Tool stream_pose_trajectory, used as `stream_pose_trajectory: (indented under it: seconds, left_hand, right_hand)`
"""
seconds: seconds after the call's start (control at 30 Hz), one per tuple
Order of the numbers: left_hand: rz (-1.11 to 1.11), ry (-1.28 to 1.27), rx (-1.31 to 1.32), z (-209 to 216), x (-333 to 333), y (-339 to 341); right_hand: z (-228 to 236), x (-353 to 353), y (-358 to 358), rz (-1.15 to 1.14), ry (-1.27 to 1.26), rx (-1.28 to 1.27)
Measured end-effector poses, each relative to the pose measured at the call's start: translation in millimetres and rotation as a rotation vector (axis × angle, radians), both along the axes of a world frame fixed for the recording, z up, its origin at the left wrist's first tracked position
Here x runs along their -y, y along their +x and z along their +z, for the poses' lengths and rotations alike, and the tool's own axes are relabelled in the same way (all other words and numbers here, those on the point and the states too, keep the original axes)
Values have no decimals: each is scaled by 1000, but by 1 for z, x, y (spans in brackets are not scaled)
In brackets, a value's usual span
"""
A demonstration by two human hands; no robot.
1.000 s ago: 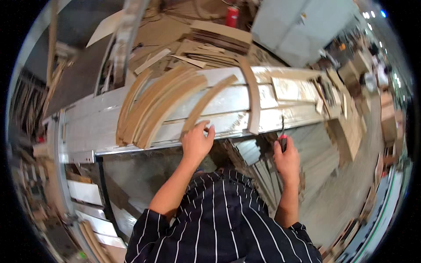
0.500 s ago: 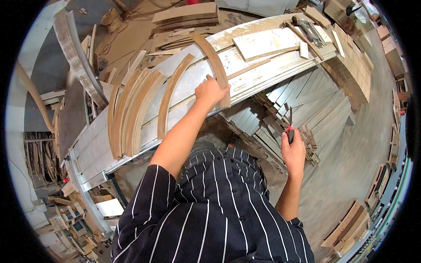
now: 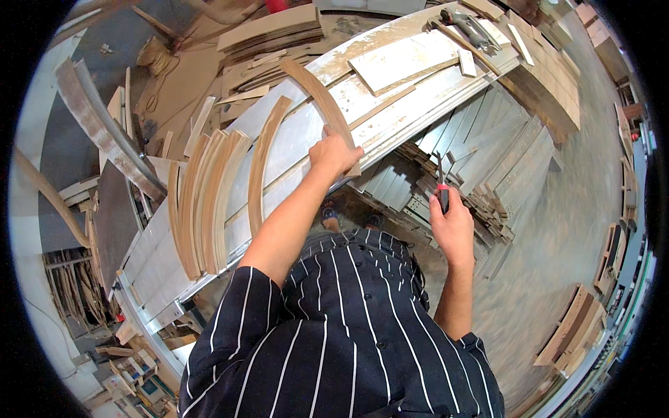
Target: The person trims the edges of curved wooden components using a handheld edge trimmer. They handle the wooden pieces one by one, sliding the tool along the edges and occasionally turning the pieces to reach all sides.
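My left hand (image 3: 334, 152) is closed around the near end of a curved wooden strip (image 3: 317, 89), which lies slanting across the pale metal table. Its far end reaches the table's far edge. Off the table's near side, my right hand (image 3: 450, 219) grips a hand tool (image 3: 444, 200) with a black-and-red handle. The tool's thin dark shaft points up and away; its tip is too small to make out. Left of my left hand lies a single curved wooden piece (image 3: 261, 164). Beyond it, several similar curved pieces (image 3: 209, 202) stand side by side in a group.
A whitish board (image 3: 404, 61) lies farther along the table (image 3: 167, 258), with a power tool (image 3: 463, 29) and a wooden-handled tool (image 3: 474, 52) near the far right end. Stacked metal bars (image 3: 481, 132) lie below. A board stack (image 3: 268, 35) sits beyond the table.
The view has turned a little, shifting the table's far end leftward. My left hand stays on the curved strip. My right hand, still gripping the tool, has come slightly up and left.
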State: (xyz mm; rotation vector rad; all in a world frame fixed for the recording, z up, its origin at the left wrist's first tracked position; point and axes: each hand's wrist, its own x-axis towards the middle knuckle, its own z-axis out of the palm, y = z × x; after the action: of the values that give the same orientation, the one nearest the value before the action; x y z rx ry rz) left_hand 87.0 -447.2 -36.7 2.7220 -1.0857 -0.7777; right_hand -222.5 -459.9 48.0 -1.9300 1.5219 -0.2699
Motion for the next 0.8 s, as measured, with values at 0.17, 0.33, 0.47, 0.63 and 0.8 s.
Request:
stream_pose_trajectory:
  seconds: [0.17, 0.33, 0.47, 0.63, 0.8]
  left_hand:
    - [-7, -4, 5, -6, -2, 2]
    - [9, 8, 4, -5, 0, -2]
    - [35, 12, -6, -3, 0, -2]
    - [6, 41, 26, 0, 3, -3]
    - [-10, 55, 49, 4, 4, -8]
  right_hand:
    - [0, 0, 8, 33, -41, -7]
    - [-11, 4, 6, 45, -15, -16]
    - [-14, 6, 6, 57, -1, -42]
    - [-19, 6, 5, 67, 0, -36]
    - [-33, 4, 2, 59, 0, -15]
